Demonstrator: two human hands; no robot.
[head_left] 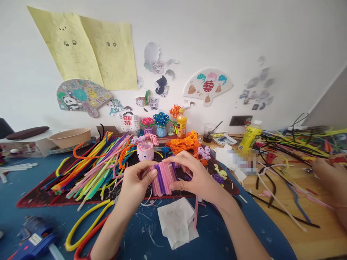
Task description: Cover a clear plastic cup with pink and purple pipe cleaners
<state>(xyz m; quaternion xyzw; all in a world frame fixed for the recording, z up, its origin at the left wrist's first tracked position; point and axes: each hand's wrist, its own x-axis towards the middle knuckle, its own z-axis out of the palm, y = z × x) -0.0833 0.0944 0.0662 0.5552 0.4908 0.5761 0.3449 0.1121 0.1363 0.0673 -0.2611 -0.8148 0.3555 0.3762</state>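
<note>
Between my two hands is a panel of pink and purple pipe cleaners point(166, 177), set side by side and upright. My left hand point(142, 177) pinches its left edge with thumb and fingers. At the other edge, my right hand point(191, 175) grips the panel, thumb in front and fingers over the top. Just behind stands a small pink pipe-cleaner pot point(145, 151) with googly eyes. A crumpled white tissue point(175, 222) lies below the panel, and a single pink pipe cleaner point(196, 212) lies beside it.
Left, a big bundle of coloured pipe cleaners point(92, 166) lies on a dark mat. A blue glue gun point(36, 238), its red light lit, is at front left. An orange drink bottle point(181, 123) and pipe-cleaner flowers point(161, 122) stand behind. Another person's hand point(329, 177) is at right.
</note>
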